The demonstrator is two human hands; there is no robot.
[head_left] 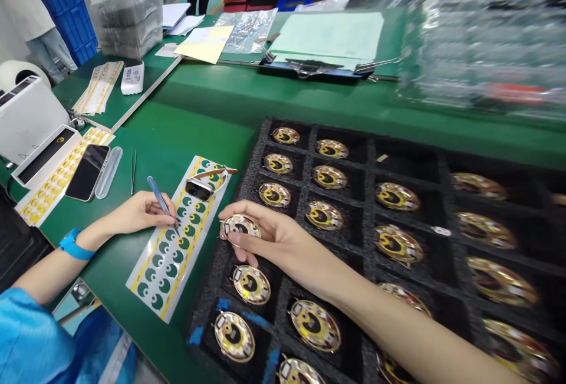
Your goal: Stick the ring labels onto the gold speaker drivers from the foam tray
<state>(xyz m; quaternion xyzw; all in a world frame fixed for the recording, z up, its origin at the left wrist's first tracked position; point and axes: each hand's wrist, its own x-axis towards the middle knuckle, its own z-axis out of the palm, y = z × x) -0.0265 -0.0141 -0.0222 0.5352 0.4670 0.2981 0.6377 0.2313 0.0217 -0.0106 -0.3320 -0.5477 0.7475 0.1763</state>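
Observation:
In my left hand (148,213), the fingers are pinched round slim blue tweezers (157,194), whose dark tip points down at a sticker sheet (148,275). The sheet carries rows of white and yellow cut shapes on green-looking ground; whether the tip touches it I cannot tell. A dark-faced watch with a brown strap (198,190) lies on its far end. My right hand (265,233) grips a round gold-rimmed part (241,226) between thumb and fingers, over the left edge of a black foam tray (260,163). Similar round parts (251,285) sit in the tray's compartments.
Left on the green table (221,101) are a phone (87,173), a clear case (108,173), other tweezers (133,171) and a yellow sticker strip (48,192). Behind are a clipboard (327,39), clear plastic trays (486,48) and plastic boxes (130,18). A person (30,12) stands far left.

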